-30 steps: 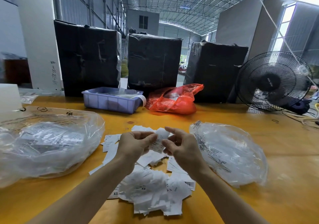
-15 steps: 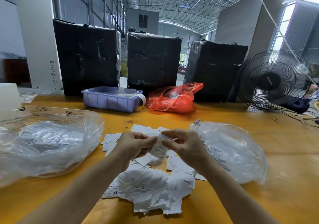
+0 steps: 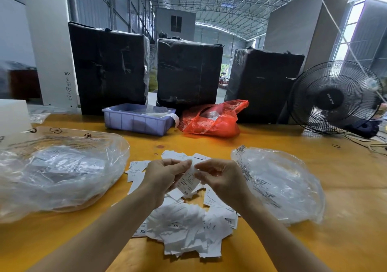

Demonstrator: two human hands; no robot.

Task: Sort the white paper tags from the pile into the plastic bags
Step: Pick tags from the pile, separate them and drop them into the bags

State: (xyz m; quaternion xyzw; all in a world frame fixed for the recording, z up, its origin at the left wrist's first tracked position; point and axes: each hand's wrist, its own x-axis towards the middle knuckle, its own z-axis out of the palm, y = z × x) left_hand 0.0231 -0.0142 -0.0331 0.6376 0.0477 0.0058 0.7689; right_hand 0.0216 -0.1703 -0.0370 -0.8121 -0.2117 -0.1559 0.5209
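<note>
Two hands, left hand (image 3: 165, 177) and right hand (image 3: 222, 178), fingers pinching one white tag (image 3: 187, 181) above the pile (image 3: 188, 227) near the table (image 3: 345, 188) front edge, plastic bags (image 3: 58, 173) either side

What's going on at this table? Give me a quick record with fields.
Surface: yellow table
Hands: left hand and right hand pinch one tag together
Tag marking: XS
Pile: loose tags below the hands
Bags: left bag, right bag, both clear, holding tags
Behind: tray, red bag, fan
</note>
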